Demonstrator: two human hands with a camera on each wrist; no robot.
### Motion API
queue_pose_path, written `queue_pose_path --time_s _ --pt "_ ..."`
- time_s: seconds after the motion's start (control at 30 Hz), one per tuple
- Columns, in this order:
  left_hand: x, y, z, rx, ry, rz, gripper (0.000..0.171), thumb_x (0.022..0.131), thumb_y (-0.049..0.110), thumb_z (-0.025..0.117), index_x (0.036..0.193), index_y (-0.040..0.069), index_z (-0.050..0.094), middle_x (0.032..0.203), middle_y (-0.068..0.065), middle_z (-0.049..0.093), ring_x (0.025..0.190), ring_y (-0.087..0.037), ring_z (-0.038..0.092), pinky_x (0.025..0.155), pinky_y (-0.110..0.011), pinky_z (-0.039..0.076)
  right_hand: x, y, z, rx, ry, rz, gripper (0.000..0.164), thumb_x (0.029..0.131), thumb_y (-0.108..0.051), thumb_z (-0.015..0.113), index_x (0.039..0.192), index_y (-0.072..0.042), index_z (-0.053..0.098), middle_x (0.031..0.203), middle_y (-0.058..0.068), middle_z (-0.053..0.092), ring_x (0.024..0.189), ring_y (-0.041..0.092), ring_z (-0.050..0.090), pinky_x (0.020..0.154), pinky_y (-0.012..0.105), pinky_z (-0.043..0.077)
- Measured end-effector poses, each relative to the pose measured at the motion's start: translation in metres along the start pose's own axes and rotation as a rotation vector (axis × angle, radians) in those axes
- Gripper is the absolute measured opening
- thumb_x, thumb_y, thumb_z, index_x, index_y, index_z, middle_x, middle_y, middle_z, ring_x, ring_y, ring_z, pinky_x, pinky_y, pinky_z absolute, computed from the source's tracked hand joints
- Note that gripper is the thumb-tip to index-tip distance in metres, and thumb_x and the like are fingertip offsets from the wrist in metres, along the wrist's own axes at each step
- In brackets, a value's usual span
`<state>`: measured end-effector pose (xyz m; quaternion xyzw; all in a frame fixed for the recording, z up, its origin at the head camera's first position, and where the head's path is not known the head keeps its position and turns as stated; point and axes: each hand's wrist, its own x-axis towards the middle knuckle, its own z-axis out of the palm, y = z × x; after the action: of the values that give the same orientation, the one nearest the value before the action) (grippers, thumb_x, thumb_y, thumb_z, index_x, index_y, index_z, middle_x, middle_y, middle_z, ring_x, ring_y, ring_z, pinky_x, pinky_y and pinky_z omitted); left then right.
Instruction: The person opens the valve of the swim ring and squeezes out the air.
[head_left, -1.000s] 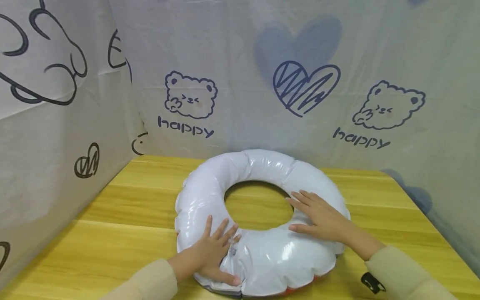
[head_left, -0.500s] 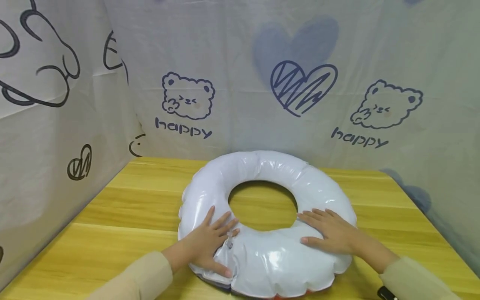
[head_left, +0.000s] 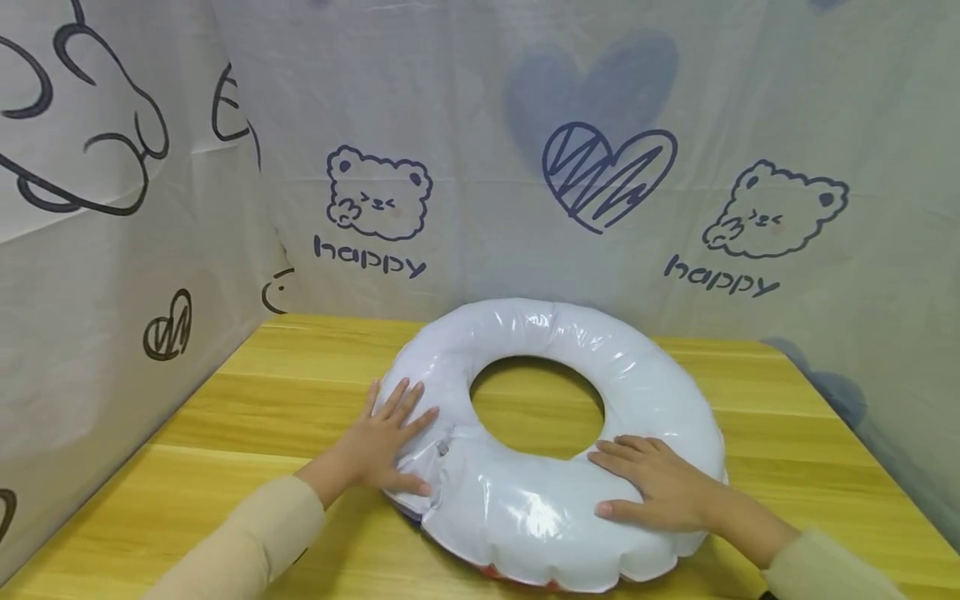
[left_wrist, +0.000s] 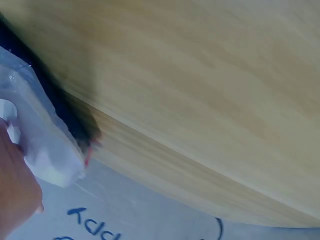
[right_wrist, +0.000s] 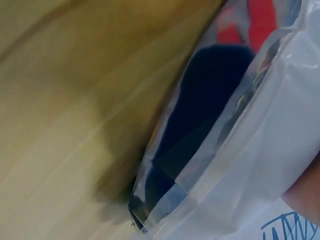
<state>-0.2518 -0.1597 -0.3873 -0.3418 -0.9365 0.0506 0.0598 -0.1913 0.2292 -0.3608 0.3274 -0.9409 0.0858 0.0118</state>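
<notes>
A white inflatable swim ring [head_left: 525, 508] lies on the wooden table, its glossy white face up. My left hand [head_left: 382, 442] rests with spread fingers on the ring's left side, just left of the small clear valve [head_left: 442, 448]. On the front right part of the ring, my right hand [head_left: 656, 483] lies flat, its fingertips near the inner edge. Dark blue and red print shows along the ring's underside [right_wrist: 205, 95] in the right wrist view. In the left wrist view, part of my left hand [left_wrist: 17, 185] shows beside the white vinyl.
The yellow wood-grain table [head_left: 247, 433] extends around the ring on both sides. A pale cloth backdrop [head_left: 480, 225] with bears, hearts and "happy" lettering hangs right behind the table. Another printed cloth [head_left: 90, 317] hangs along the left side.
The ring has turned clockwise and shifted slightly right, carrying the valve left and away. My left hand has moved left and farther forward; my right hand has come nearer and slightly right.
</notes>
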Motion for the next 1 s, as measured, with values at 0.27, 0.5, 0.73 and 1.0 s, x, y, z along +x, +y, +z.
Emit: queue_pose_path --time_s 0.27,0.5,0.73,1.0 --pt "0.0 -0.01 0.0 -0.019 -0.038 -0.045 0.102 0.069 0.078 0.051 0.147 0.016 0.028 0.154 -0.024 0.011 0.141 -0.044 0.006 0.109 -0.064 -0.003 0.0 -0.005 0.004 0.005 0.001 -0.024 0.063 0.087 -0.054 0.052 0.132 -0.011 0.052 0.134 0.014 0.053 0.124 0.037 0.045 0.099 0.056 0.033" --pt "-0.001 -0.016 -0.006 -0.019 -0.044 -0.087 0.096 0.074 0.068 0.057 0.146 0.01 0.029 0.152 -0.027 0.013 0.14 -0.046 0.009 0.108 -0.065 0.002 0.003 -0.01 0.005 -0.001 -0.007 -0.071 0.063 0.087 -0.054 0.051 0.132 -0.01 0.052 0.132 0.013 0.054 0.121 0.035 0.047 0.098 0.054 0.036" --pt "-0.002 -0.026 -0.004 0.028 -0.07 -0.162 0.091 0.077 0.066 0.054 0.145 0.011 0.03 0.152 -0.028 0.013 0.141 -0.045 0.009 0.109 -0.065 0.003 0.006 -0.018 0.003 0.04 -0.063 -0.079 0.066 0.087 -0.054 0.051 0.135 -0.01 0.048 0.137 0.015 0.05 0.126 0.035 0.046 0.102 0.055 0.034" --pt "-0.001 -0.037 -0.003 0.162 -0.022 -0.262 0.087 0.077 0.066 0.053 0.142 0.009 0.037 0.15 -0.028 0.02 0.138 -0.045 0.019 0.107 -0.066 0.012 0.011 -0.027 0.0 0.074 -0.109 -0.102 0.071 0.085 -0.059 0.052 0.138 -0.012 0.045 0.139 0.012 0.049 0.126 0.033 0.047 0.101 0.051 0.037"
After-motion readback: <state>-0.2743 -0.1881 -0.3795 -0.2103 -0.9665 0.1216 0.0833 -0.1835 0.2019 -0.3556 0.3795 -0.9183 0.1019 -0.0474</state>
